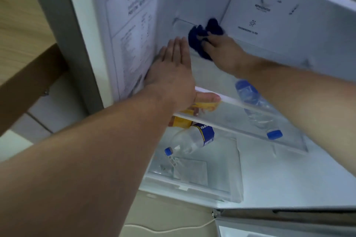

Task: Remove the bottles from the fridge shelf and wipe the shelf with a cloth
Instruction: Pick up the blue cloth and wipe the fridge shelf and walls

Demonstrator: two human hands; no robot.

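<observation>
A: Left hand (173, 71)?
B: Flat, palm down, fingers straight and pressed together. It rests on the shelf (237, 103) at the left edge, against the fridge wall (134, 34), with the thumb over the front rim. My read: it steadies the glass while the other hand wipes.

A: Right hand (223, 50)?
B: Fingers curled round a dark blue cloth (200, 32), bunched up at the back edge of the shelf. It's blurred, so probably mid-wipe.

A: The shelf itself?
B: Clear glass with a white front rim. No bottle on it that I can see.

A: Bottles, then?
B: Two, both lying on their sides lower down. The clear bottle (256, 106) has a blue cap and shows partly through the glass, towards the right. The labelled bottle (192, 140), also blue-capped, is lower left beside a yellow pack (181, 121).

A: Stage?
B: Clearing looks done and wiping is under way.
</observation>
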